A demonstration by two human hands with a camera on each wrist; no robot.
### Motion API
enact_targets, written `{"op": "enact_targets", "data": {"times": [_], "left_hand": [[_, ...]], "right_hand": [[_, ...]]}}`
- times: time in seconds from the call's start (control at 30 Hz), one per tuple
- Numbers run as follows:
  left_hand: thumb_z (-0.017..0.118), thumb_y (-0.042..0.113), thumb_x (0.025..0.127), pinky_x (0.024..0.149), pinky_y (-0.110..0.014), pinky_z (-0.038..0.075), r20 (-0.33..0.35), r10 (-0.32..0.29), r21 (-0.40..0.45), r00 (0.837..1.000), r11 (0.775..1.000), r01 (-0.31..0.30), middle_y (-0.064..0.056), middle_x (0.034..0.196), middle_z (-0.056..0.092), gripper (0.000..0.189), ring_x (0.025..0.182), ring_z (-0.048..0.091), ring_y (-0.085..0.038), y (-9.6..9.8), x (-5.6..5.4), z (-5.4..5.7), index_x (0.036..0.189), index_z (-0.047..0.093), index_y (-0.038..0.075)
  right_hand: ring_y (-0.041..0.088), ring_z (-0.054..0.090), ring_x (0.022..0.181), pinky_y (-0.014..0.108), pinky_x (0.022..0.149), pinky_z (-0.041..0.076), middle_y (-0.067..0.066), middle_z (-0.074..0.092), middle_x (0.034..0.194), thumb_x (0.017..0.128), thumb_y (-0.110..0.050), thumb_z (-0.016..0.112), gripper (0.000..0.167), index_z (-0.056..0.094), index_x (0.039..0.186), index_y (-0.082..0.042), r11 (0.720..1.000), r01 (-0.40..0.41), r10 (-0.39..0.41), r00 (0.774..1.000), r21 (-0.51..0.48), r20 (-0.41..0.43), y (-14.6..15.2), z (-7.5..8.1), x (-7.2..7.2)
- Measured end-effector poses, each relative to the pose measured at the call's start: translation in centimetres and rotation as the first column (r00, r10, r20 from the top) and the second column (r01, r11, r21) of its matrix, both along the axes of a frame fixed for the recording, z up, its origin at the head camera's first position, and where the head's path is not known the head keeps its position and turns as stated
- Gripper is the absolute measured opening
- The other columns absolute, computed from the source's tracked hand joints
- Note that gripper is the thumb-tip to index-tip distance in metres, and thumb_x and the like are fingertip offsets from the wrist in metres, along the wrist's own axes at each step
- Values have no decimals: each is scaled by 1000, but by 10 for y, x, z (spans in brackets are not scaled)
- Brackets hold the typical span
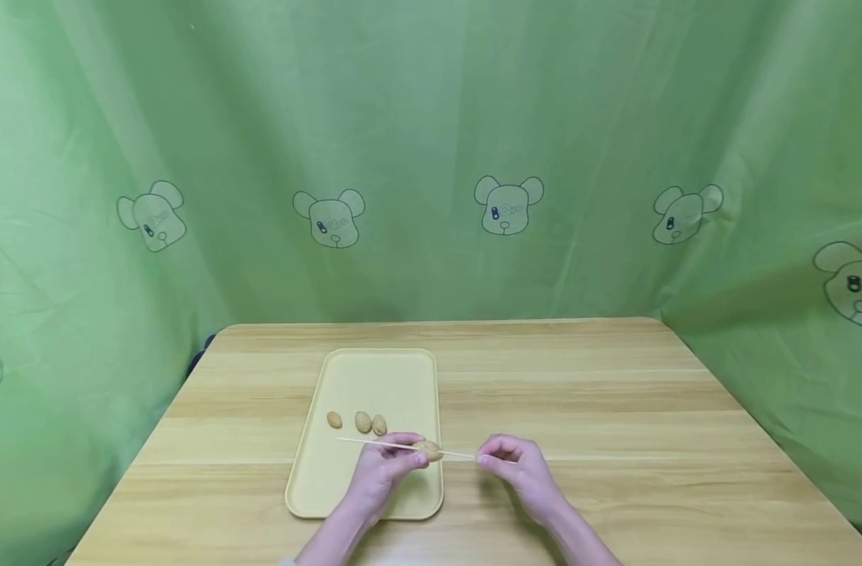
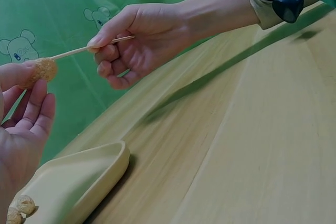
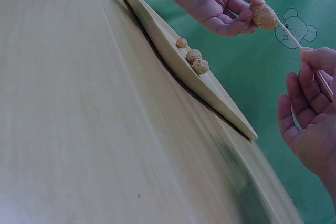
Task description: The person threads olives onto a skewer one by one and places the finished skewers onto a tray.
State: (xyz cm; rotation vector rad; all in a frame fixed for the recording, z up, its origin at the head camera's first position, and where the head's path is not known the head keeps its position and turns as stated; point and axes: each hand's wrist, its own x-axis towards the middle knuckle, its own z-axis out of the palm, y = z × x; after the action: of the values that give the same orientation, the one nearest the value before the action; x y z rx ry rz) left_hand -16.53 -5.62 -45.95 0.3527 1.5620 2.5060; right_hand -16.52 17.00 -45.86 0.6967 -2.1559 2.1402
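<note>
My left hand (image 1: 377, 472) pinches a golden-brown, rough-skinned food ball (image 3: 264, 17) between thumb and fingertips, above the right side of the tray. A thin pale wooden skewer (image 1: 459, 454) shows on both sides of this ball, its longer free part reaching left over the tray. To the right of the tray, my right hand (image 1: 519, 472) pinches the skewer near its right end with thumb and forefinger. The other fingers of that hand are curled loosely. Both hands are raised above the table.
The pale yellow tray (image 1: 318, 487) lies left of centre on the wooden table (image 1: 615, 393). On it sit a lone brown ball (image 1: 334, 420) and a pair side by side, one being a ball (image 1: 379, 425). A green curtain (image 1: 431, 118) with bear drawings encloses the table.
</note>
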Motion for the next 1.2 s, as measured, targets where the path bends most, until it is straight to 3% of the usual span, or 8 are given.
{"op": "enact_targets", "data": {"times": [0.4,0.7,0.93,1.2], "left_hand": [[61,-10,78,77,-23,51,-30,-9,28,1000,1000,10,2,83,70,29,74,64,-8,6,4,-1,90,68,15],[63,-8,78,76,-24,52,-13,-8,27,1000,1000,8,1,81,70,23,74,64,-9,12,5,-1,93,66,9],[61,-10,78,76,-23,52,-9,-14,50,1000,999,15,0,84,70,26,76,64,-9,13,4,-3,92,66,11],[62,-9,77,76,-25,53,28,4,12,1000,1000,-4,0,81,70,23,75,65,-10,15,4,-6,92,65,8]], "right_hand": [[6,54,72,21,66,46,-6,61,80,82,1,62,18,55,86,17,1000,-21,21,1000,-4,23,-1,0,1],[7,54,72,22,67,46,-6,61,79,82,-1,62,18,56,86,16,1000,-7,6,1000,14,30,-2,1,1],[6,55,73,23,67,48,-6,61,79,82,0,63,18,56,86,16,1000,-8,7,1000,10,29,-4,0,0],[6,55,74,21,67,47,-6,61,80,82,0,62,14,58,85,13,999,15,-16,1000,35,21,-5,-5,-1]]}}
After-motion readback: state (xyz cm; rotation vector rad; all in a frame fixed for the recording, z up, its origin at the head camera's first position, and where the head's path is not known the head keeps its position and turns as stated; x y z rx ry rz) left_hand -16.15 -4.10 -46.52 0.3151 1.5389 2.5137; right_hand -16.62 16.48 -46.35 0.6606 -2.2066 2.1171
